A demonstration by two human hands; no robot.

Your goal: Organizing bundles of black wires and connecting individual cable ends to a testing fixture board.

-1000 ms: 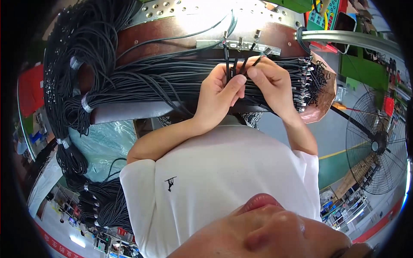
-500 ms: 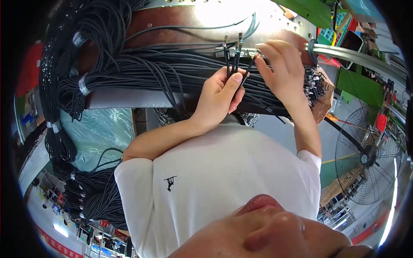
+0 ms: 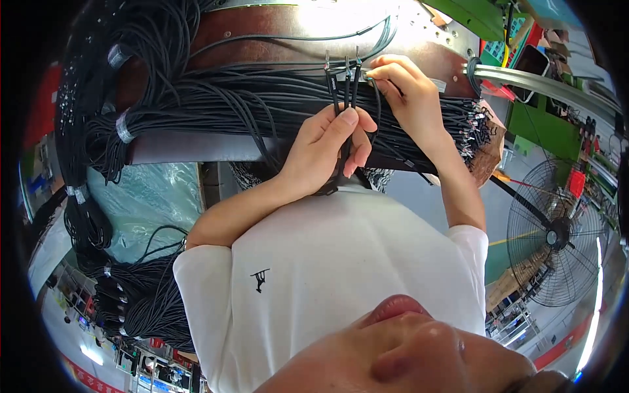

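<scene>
My left hand (image 3: pixel 327 144) is closed, thumb against fingers, around a few thin black cables (image 3: pixel 356 85) whose stripped ends point away from me. One of them carries a small printed marking near its end. To the right, my right hand (image 3: pixel 409 92) pinches the tip of another black cable (image 3: pixel 378 101), where a bit of teal shows between the fingertips. Beneath both hands, a thick bundle of black cables (image 3: pixel 196 101) lies along the brown work surface (image 3: pixel 275 29). A narrow metal piece behind the fingers is mostly hidden.
Bare-ended cable tips (image 3: pixel 475 131) gather at the right beside brown paper (image 3: pixel 491 157). Silver ties (image 3: pixel 123 128) bind the bundle on the left. A black floor fan (image 3: pixel 557 236) stands at the right, near a curved metal rail (image 3: pixel 524 80). Clear plastic sheeting (image 3: pixel 147 203) lies lower left.
My right hand has shifted left and slightly down, its fingers more curled around a cable tip. The cables in my left hand stand more upright, and that hand has moved slightly left.
</scene>
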